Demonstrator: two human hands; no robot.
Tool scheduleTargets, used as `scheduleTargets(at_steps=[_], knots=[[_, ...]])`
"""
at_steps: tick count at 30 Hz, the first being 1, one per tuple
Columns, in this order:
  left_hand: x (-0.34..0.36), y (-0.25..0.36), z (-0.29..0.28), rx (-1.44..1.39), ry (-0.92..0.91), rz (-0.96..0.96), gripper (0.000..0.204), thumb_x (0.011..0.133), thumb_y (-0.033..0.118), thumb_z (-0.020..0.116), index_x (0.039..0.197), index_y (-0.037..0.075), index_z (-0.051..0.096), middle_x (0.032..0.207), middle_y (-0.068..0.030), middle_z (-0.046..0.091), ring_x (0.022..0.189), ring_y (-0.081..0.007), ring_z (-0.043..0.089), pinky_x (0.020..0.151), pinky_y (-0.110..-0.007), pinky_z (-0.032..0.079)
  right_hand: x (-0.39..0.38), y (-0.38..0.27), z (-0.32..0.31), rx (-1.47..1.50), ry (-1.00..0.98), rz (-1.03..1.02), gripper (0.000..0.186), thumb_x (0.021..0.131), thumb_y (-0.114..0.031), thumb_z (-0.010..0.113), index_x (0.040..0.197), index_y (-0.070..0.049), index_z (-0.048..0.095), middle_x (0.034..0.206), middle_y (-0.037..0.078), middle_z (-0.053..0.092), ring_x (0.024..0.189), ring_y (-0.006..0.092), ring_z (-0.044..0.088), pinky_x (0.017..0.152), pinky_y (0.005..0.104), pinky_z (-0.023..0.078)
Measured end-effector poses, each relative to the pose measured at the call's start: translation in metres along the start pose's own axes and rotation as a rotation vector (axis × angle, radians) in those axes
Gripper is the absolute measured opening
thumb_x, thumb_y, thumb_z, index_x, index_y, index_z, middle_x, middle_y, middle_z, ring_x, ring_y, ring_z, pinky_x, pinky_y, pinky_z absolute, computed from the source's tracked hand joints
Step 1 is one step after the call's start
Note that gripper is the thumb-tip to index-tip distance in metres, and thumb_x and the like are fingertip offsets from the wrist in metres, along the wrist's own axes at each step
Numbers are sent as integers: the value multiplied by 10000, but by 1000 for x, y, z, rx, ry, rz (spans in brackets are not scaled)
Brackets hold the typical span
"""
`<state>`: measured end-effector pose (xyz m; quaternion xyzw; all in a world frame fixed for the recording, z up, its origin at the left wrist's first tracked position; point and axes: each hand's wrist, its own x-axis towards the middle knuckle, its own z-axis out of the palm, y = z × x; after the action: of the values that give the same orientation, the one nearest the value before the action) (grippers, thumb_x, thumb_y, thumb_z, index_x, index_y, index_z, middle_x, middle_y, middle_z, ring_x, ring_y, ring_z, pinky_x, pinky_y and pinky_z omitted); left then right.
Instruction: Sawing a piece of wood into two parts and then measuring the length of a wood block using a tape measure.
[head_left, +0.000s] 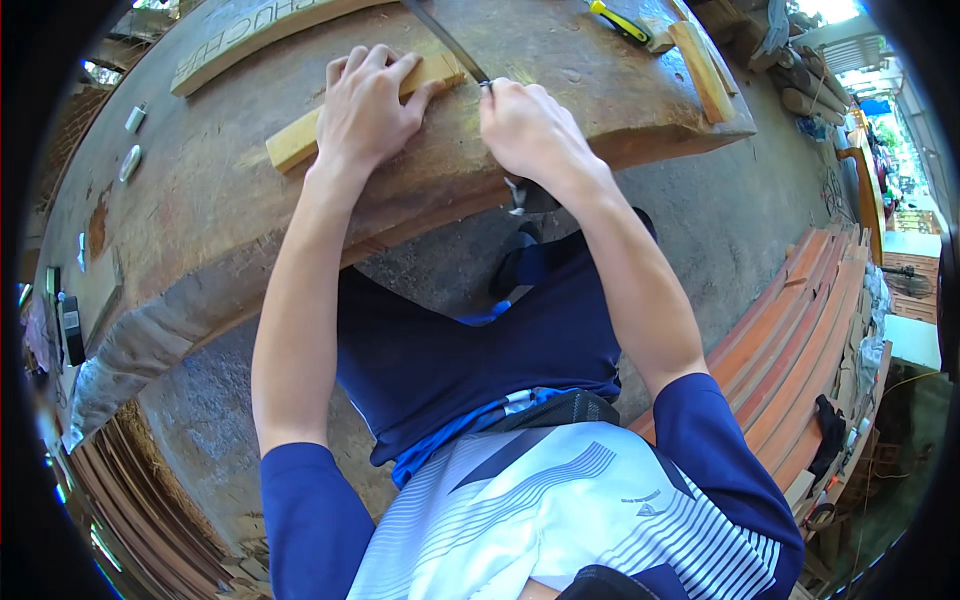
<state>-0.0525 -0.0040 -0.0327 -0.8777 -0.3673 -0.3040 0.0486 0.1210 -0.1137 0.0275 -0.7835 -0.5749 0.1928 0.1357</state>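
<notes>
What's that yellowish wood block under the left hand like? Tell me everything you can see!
The wood block is long and narrow, pale yellow-brown, with straight edges and a flat end showing on the left. It looks like one solid piece of bare wood. It lies on the brown wooden tabletop, slanted so its right end is farther from the person. The left hand lies across it and hides its middle. Its right end is near a long metal tool; whether they touch, I can't tell.

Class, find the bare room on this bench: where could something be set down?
Free: between the wooden block and the white oval object; also between the right hand and the short wooden strip. Crowded: around the left hand, and by the yellow handle.
</notes>
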Motion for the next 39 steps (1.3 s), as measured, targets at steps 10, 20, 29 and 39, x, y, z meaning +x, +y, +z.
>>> scheduleTargets(at_steps=[10, 20, 29, 39], knots=[[-6, 4, -7, 20, -5, 2, 451, 974, 430, 720, 1250, 77, 771, 1124, -88, 713, 1125, -274, 627, 1067, -416, 417, 6, -12, 16, -18, 74, -99, 422, 1079, -246, 425, 1073, 65, 710, 1028, 326, 739, 1007, 480, 725, 943, 544, 564], [-9, 10, -5, 16, -22, -5, 473, 999, 443, 684, 1238, 43, 764, 1144, -107, 725, 1138, -291, 632, 1056, -436, 460, 6, -18, 19, -44, 54, -91, 341, 1013, -166, 469, 1037, 77, 707, 1019, 307, 752, 997, 454, 743, 923, 518, 585], [-14, 16, -8, 31, 25, -38, 459, 978, 422, 709, 1210, 30, 770, 1102, -116, 721, 1097, -299, 633, 1023, -424, 464, 1, -17, 19, -39, 85, -105, 341, 1031, -188, 460, 1031, 55, 700, 981, 306, 750, 969, 460, 742, 888, 529, 589], [-18, 28, -16, -7, -53, -117, 428, 979, 396, 710, 1225, 49, 761, 1114, -122, 718, 1108, -304, 621, 1020, -443, 451, -1, -12, 30, -68, 74, -73, 398, 1088, -261, 457, 992, 42, 695, 914, 322, 734, 914, 499, 728, 881, 572, 569]])
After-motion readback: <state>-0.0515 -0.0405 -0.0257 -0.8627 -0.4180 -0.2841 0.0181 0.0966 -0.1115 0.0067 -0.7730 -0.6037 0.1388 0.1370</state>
